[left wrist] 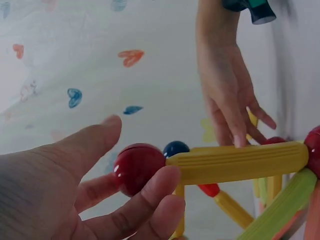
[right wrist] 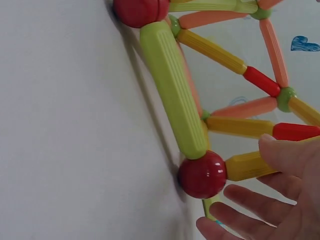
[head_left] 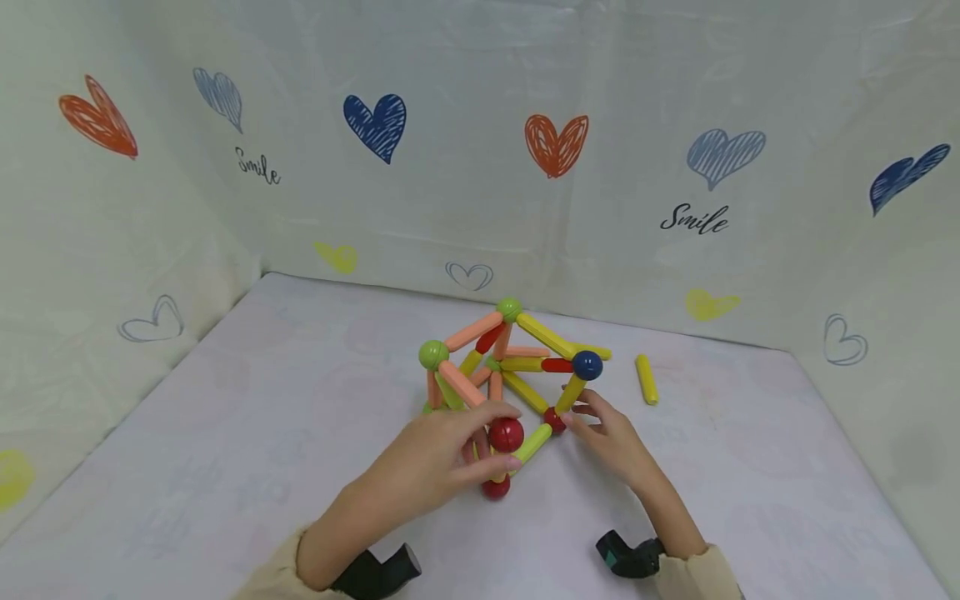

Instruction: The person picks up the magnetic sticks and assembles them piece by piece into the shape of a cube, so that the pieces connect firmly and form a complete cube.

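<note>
A frame of plastic rods and balls stands on the table, with peach rods, yellow rods and green balls point(head_left: 433, 355). At its near side my left hand point(head_left: 442, 454) has its fingers around a red ball point(head_left: 506, 435); the thumb stands apart from the ball in the left wrist view. This ball tops a short yellow rod point(left wrist: 240, 162), and another red ball point(head_left: 496, 487) sits at the rod's foot. My right hand point(head_left: 611, 437) holds a yellow rod point(right wrist: 245, 166) between thumb and index finger, close to a lower red ball point(right wrist: 202, 175). A blue ball point(head_left: 587, 365) caps that rod.
A loose yellow rod point(head_left: 647, 380) lies to the right of the frame. The white table point(head_left: 225, 467) meets a hanging white sheet point(head_left: 465, 200) printed with hearts. Black wrist devices point(head_left: 630, 557) sit on both forearms.
</note>
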The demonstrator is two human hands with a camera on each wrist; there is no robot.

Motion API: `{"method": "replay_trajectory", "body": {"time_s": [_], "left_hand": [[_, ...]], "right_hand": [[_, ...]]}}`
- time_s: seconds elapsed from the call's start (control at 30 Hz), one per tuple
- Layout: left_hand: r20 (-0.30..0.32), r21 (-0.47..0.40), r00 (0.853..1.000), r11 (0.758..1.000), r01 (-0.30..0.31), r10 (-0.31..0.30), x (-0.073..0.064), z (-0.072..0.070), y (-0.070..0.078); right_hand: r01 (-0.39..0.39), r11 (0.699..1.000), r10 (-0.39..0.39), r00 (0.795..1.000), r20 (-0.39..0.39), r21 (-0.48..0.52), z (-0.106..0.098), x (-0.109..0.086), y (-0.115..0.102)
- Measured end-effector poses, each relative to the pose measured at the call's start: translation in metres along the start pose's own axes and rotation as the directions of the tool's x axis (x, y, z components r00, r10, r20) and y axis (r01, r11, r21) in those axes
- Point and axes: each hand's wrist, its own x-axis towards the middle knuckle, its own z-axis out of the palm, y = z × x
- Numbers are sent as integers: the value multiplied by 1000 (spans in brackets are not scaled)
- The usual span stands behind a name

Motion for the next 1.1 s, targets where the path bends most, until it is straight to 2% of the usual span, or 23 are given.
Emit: {"method": "replay_trajectory", "body": {"time_s": [0.07, 0.2, 0.4, 0.43, 0.5, 0.53, 0.6, 0.67, 0.7, 0.73, 0.8, 0.83, 0.87, 0.9, 0.97, 1.0, 1.03, 1.07, 1.1], "left_hand": [[-10, 33, 1000, 999, -18, 19, 1, 4, 1], [-25, 58, 1000, 998, -13, 14, 2, 7, 2], [-12, 1, 1000, 1000, 25, -25, 4, 1, -4], [-30, -21, 999, 999, 30, -31, 4, -2, -7], [-109, -49, 993, 998, 38, -43, 7, -6, -15], [-164, -55, 985, 998, 37, -46, 8, -8, -20], [-279, -43, 959, 998, 35, -45, 11, -12, -31], [-352, -13, 935, 999, 44, -46, 13, -15, -42], [-364, -8, 930, 999, 51, -50, 14, -17, -47], [-362, -6, 931, 999, 49, -48, 14, -19, -52], [-312, -42, 948, 998, 46, -57, 14, -22, -59], [-283, -61, 957, 997, 43, -59, 14, -23, -62], [-257, -82, 965, 996, 36, -56, 14, -23, -64], [-237, -95, 970, 995, 25, -47, 15, -24, -66], [-211, -113, 977, 994, 10, -33, 15, -24, -69], [-213, -116, 977, 993, 5, -30, 16, -24, -70], [-220, -114, 975, 994, 6, -31, 16, -23, -70], [-227, -111, 974, 994, 6, -31, 16, -23, -70], [-230, -112, 972, 994, 14, -40, 16, -24, -70]], "right_hand": [[-5, 1000, 5, 1000, -17, 0, 4, 1, 1], [-24, 1000, 22, 998, -66, -19, 9, 0, 1], [-29, 999, 25, 995, -94, -39, 12, 1, 0], [-30, 999, 26, 995, -97, -44, 12, 1, 0], [-39, 997, 32, 994, -101, -61, 13, 1, -1], [-48, 997, 41, 994, -101, -68, 13, 0, -2], [-75, 993, 66, 993, -95, -94, 13, -1, -5], [-114, 985, 106, 992, -70, -127, 12, -3, -8], [-131, 980, 125, 991, -43, -149, 12, -5, -10], [-137, 975, 139, 990, -5, -176, 11, -7, -12], [-82, 971, 111, 987, 120, -224, 9, -13, -17], [-20, 973, 70, 975, 210, -231, 9, -16, -20], [51, 976, 17, 950, 311, -211, 9, -19, -23], [125, 977, -45, 911, 411, -170, 11, -22, -26], [239, 970, -170, 805, 569, -49, 16, -27, -32], [267, 964, -211, 756, 620, 2, 20, -29, -36], [296, 955, -245, 723, 646, 30, 24, -32, -40], [309, 951, -255, 712, 654, 34, 28, -34, -43], [318, 948, -255, 715, 651, 21, 31, -36, -46]]}}
